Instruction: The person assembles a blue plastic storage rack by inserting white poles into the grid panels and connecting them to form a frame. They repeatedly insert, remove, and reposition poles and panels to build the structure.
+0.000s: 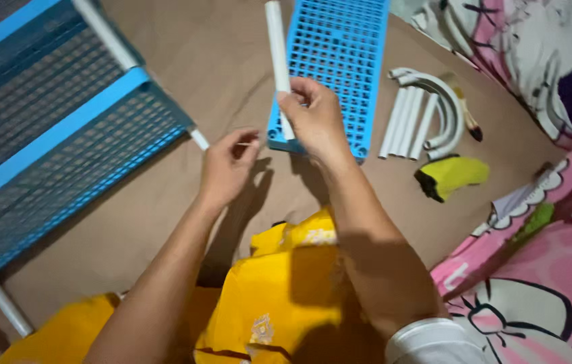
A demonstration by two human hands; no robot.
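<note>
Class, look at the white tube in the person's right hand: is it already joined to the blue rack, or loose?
Loose. The right hand grips the white tube above the blue grid panel, apart from the blue rack.

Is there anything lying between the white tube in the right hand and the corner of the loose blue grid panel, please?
Nothing visible does. The right hand has its grip on the straight white plastic tube, whose lower end already sits at the near-left corner of the blue plastic grid panel. The left hand holds a thin pale sliver beside it, clear of the corner.
</note>
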